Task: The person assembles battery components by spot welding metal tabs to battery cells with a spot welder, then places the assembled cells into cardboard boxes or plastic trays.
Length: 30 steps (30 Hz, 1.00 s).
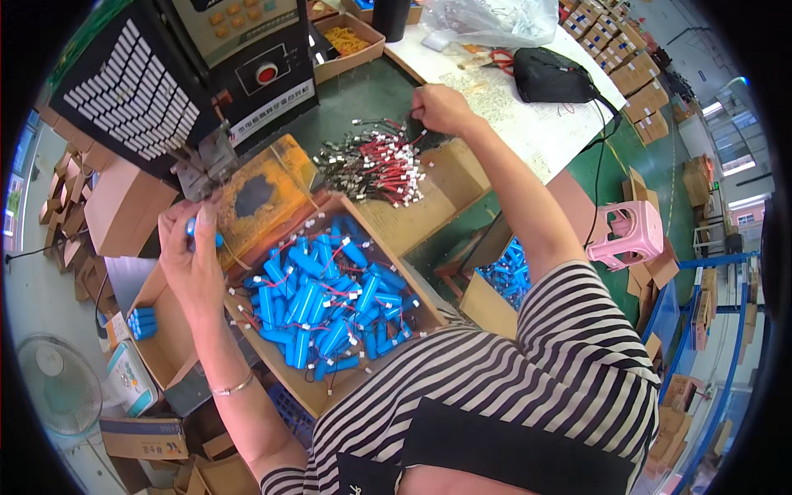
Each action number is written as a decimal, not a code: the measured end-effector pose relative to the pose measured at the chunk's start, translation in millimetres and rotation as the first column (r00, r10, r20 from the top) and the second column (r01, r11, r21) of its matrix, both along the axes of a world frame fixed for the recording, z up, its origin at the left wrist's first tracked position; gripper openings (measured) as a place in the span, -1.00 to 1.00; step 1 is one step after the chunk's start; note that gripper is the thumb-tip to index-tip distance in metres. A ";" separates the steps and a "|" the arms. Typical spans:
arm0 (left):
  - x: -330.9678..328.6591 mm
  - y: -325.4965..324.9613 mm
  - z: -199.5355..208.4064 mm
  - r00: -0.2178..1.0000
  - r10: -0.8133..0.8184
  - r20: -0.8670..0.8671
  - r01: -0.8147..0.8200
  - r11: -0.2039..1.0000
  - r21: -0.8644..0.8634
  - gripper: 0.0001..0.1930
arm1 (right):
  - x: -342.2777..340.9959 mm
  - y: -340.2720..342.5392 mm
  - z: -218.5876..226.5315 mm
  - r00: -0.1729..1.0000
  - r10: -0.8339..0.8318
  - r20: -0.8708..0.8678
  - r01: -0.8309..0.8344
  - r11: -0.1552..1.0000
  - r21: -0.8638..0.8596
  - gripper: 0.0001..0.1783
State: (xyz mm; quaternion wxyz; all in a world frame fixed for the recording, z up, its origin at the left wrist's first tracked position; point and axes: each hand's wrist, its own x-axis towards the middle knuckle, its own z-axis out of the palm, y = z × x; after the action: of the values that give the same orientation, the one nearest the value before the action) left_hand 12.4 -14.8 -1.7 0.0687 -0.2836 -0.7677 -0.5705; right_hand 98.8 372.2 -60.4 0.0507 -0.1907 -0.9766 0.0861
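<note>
My left hand (190, 256) is closed around a blue cylindrical battery cell (192, 226), beside the metal head (206, 163) of a black spot welding machine (268, 74). Below that head lies an orange block (276, 177) with a dark worn patch. My right hand (441, 109) is closed in a pinch at the far edge of a heap of red and black wire leads with white plugs (388, 165); anything inside its fingers is too small to make out. In front of me, a cardboard box (417, 285) holds many blue battery packs (318, 297) with leads attached.
A smaller box (169, 355) with blue cells (143, 323) stands at the left. At the back are a tray of yellow pieces (351, 58), a black pouch (554, 76), red-handled pliers (502, 59) and a plastic bag (495, 21). A pink stool (627, 235) stands right; a fan (58, 384) left.
</note>
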 end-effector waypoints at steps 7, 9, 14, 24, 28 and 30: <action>-5.0 8.9 -4.7 0.978 0.097 -0.183 -0.131 0.974 -0.185 -0.69 | 15.2 7.7 27.1 0.985 -0.036 -0.169 0.056 0.992 0.112 -0.88; -2.4 13.7 -7.5 0.941 -0.018 -0.338 -0.078 0.960 -0.268 -0.66 | 26.6 -2.9 51.7 0.967 -0.006 -0.253 0.003 1.000 -0.010 -0.87; 6.6 17.3 -4.3 0.989 -0.066 0.135 0.052 0.993 0.103 -0.76 | 19.6 -71.6 76.2 0.924 0.081 -0.374 -0.315 0.716 -0.623 -0.87; 2.0 11.3 -16.7 0.995 -0.033 0.098 0.023 0.994 0.108 -0.78 | -12.0 -183.4 66.9 0.868 0.069 -0.492 -0.497 0.124 -0.859 -0.87; 0.4 10.2 -16.6 0.997 0.034 0.072 -0.035 0.999 0.016 -0.76 | -15.5 -193.4 56.5 0.782 -0.029 -0.623 -0.619 0.076 -0.781 -0.88; -1.1 10.5 -14.7 0.997 0.047 0.065 -0.047 0.999 -0.003 -0.75 | -15.5 -196.3 57.3 0.789 -0.022 -0.615 -0.609 0.107 -0.786 -0.88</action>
State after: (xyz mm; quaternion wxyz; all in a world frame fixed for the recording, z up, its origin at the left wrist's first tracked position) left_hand 11.3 -4.4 -16.4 0.0567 -0.2467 -0.7764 -0.5772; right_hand 83.3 175.9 -3.0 0.1394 0.0601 -0.6576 0.7379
